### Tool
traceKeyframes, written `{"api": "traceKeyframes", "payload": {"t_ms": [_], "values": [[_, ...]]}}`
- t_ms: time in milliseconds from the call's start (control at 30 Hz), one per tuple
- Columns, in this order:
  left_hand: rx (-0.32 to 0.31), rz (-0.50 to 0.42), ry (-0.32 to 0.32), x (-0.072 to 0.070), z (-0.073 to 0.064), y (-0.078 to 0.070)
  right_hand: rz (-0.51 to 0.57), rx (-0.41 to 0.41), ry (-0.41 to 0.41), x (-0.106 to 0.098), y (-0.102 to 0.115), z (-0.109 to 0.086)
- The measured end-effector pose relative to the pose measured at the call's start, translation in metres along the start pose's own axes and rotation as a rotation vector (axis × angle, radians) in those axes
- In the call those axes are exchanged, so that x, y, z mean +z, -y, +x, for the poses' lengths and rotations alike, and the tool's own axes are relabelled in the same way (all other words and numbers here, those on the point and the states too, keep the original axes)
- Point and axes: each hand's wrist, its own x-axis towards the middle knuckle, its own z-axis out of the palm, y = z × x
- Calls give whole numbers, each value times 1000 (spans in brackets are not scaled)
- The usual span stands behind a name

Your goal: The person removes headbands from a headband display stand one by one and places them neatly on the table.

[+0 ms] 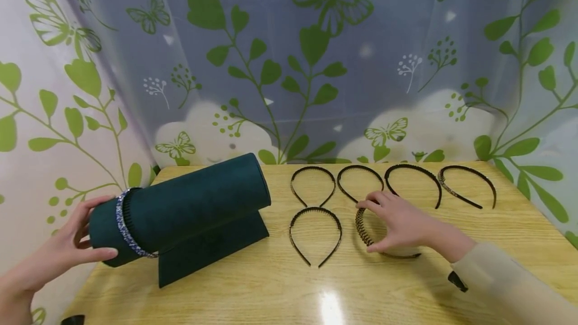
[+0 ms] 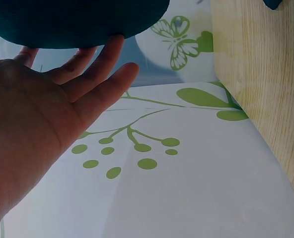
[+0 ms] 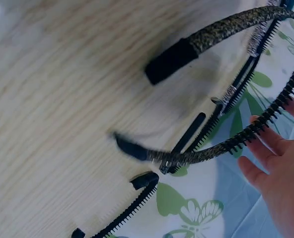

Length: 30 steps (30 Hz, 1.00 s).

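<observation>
My left hand point(image 1: 67, 245) holds the left end of a dark green, cloth-covered headband stand point(image 1: 203, 199), a roll on a flat base. Its thumb lies on the front and the other fingers reach behind the end. In the left wrist view, fingertips point(image 2: 118, 42) touch the edge of the roll. A blue glittery headband point(image 1: 123, 224) circles the roll near that hand. Over the table, my right hand point(image 1: 402, 222) grips a black-and-gold glittery headband point(image 3: 231, 22) by its curved top. Its toothed inner side and two dark tips show in the right wrist view.
Several dark headbands lie on the wooden table point(image 1: 253, 295): a row along the back, including one headband point(image 1: 413, 167) just beyond my right hand, and another headband point(image 1: 315, 209) in front at the middle. A leaf-and-butterfly curtain point(image 1: 280, 89) hangs behind and at both sides.
</observation>
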Motion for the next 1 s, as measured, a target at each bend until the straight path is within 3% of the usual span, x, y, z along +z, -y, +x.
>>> {"api": "traceKeyframes", "payload": {"t_ms": [400,600,833,1000], "values": [[-8,0,1,0,0,0,-93,0,106,17,0,7],[0,-3,-1,0,1,0,-82,20,139,18,1,8],[6,-8,-3,-1,0,1,-35,40,138,16,2,5],[5,-16,3,-1,0,1,11,89,82,9,-6,-1]]}}
